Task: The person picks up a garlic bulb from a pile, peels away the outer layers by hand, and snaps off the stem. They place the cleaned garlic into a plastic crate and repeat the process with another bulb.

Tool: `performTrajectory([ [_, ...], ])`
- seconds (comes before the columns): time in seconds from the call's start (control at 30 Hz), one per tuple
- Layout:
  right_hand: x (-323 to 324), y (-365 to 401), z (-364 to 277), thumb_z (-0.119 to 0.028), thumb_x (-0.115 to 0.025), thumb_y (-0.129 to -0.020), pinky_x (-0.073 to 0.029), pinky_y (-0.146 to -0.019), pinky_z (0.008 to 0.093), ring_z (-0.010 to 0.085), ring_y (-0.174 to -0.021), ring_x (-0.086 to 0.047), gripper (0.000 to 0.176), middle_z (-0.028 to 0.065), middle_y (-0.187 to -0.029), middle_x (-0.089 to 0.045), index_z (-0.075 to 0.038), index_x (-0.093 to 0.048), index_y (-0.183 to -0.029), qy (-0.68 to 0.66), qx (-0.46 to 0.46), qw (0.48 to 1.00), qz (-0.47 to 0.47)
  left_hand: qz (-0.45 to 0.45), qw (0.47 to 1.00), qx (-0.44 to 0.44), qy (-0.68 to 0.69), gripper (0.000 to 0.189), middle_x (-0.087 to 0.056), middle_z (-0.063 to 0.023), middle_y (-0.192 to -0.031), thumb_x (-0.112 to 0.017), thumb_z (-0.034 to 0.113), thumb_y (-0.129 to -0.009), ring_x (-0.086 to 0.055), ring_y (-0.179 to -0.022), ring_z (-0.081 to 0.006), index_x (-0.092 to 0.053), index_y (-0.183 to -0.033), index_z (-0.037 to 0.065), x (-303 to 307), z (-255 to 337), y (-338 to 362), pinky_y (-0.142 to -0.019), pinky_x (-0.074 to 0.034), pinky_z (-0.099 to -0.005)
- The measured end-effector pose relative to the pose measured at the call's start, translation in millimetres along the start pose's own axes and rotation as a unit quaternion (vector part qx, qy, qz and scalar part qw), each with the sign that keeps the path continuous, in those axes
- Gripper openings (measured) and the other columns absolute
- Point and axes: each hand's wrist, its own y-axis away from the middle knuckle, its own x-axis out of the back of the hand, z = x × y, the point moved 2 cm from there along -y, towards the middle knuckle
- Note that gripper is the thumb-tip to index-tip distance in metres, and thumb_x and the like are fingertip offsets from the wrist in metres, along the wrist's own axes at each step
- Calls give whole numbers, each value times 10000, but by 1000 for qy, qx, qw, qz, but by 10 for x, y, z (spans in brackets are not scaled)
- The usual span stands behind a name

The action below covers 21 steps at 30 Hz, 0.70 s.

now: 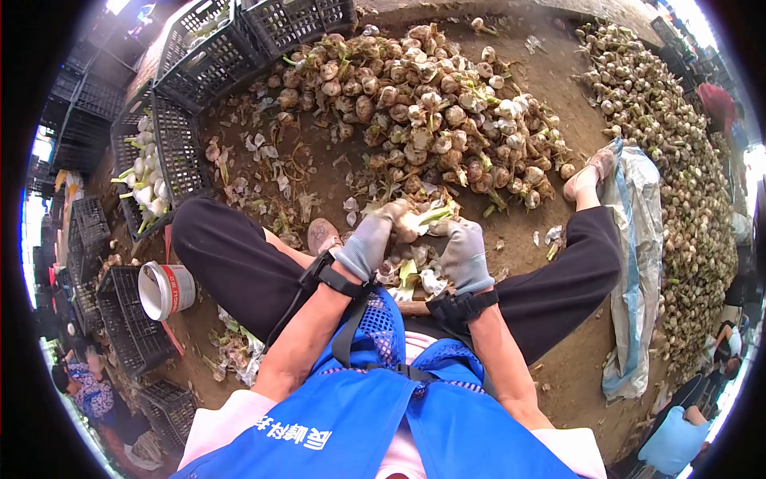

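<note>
Between my two gloved hands, in front of my lap, is a garlic bulb (408, 226) with a pale green stem pointing right. My left hand (372, 241) wears a grey glove and is closed around the bulb's left side. On the other side my right hand (464, 254), gloved the same way, has its fingers closed at the stem and loose skin. Peeled garlic skins (408, 275) lie on the ground just below the hands. A big heap of unpeeled garlic (431, 104) spreads out ahead of me.
Black plastic crates (179, 144) stand at the left, one with trimmed garlic (145, 172). A white bucket (166, 290) lies tipped by my left knee. At the right are a plastic sack (634, 263) and a long garlic pile (694, 215). Other people (84, 391) sit at the edges.
</note>
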Motion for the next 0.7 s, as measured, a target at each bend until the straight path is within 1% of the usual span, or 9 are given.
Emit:
performTrajectory([
  [0.03, -17, -14, -33, 18, -534, -737, -493, -591, 228, 111, -657, -614, 122, 52, -741, -654, 22, -644, -790, 0, 0, 1000, 3, 158, 963, -95, -196, 297, -588, -63, -731, -466, 289, -916, -513, -571, -80, -550, -951, 7, -13, 38, -21, -501, -439, -198],
  [0.1, -30, -38, -41, 5, -529, -747, -489, -567, 218, 85, -643, -606, 120, 27, -703, -641, 28, -643, -777, 72, -17, 995, 64, 122, 883, -285, -353, 204, -557, 5, -817, -454, 196, -934, -496, -702, -47, -519, -1017, 21, -132, -19, -27, -635, -443, -188],
  [0.17, -12, -4, -15, 14, -528, -746, -492, -553, 237, 99, -602, -599, 124, 44, -663, -634, 13, -650, -769, 113, -8, 992, 62, 111, 900, -257, -333, 189, -564, 9, -835, -446, 173, -933, -515, -725, -58, -510, -1031, 25, -110, -93, -43, -630, -439, -187],
  [0.23, 19, 8, -56, 3, -544, -740, -504, -578, 254, 138, -603, -608, 109, 72, -675, -639, 4, -654, -742, 374, 296, 878, -39, 107, 955, -170, -219, 174, -573, 7, -838, -444, 161, -929, -536, -725, -72, -511, -1039, 44, -31, -42, 7, -607, -442, -198],
  [0.27, -16, -68, 122, -12, -554, -730, -518, -629, 278, 185, -669, -627, 127, 108, -770, -652, 6, -650, -811, 48, 90, 995, -20, 93, 988, -77, -98, 166, -582, 6, -841, -442, 148, -925, -558, -726, -87, -513, -1047, 62, -37, -41, 19, -584, -445, -210],
  [0.3, 72, -66, 129, -12, -554, -730, -518, -629, 278, 185, -669, -627, 127, 108, -770, -652, 6, -650, -811, 49, 90, 995, -19, 91, 988, -76, -98, 166, -582, 6, -841, -442, 148, -925, -558, -726, -87, -513, -1047, 62, -61, -23, 19, -584, -445, -210],
  [0.37, 133, 2, 14, -50, -459, -785, -530, -719, 332, 221, -838, -612, 285, 145, -984, -617, 66, -557, -1026, -375, -211, 901, -49, 38, 985, -18, 168, 169, -598, -1, -850, -447, 143, -908, -591, -716, -116, -518, -1057, 105, -91, -37, 32, -532, -447, -237],
  [0.5, 33, -76, -167, 21, -461, -792, -540, -699, 295, 188, -789, -628, 281, 105, -973, -619, 49, -546, -1058, -78, -108, 990, -43, 89, 990, -76, 80, 172, -598, -7, -834, -468, 122, -884, -588, -669, -119, -521, -1048, 114, -20, -72, -72, -513, -442, -241],
  [0.7, -73, -46, -115, 56, -513, -748, -466, -564, 207, 69, -692, -569, 346, 41, -908, -617, 36, -547, -1093, -38, -69, 997, 25, 154, 926, -199, -281, 120, -521, 16, -775, -545, 105, -874, -458, -681, -28, -514, -946, 14, -218, 23, 49, -590, -402, -180],
])
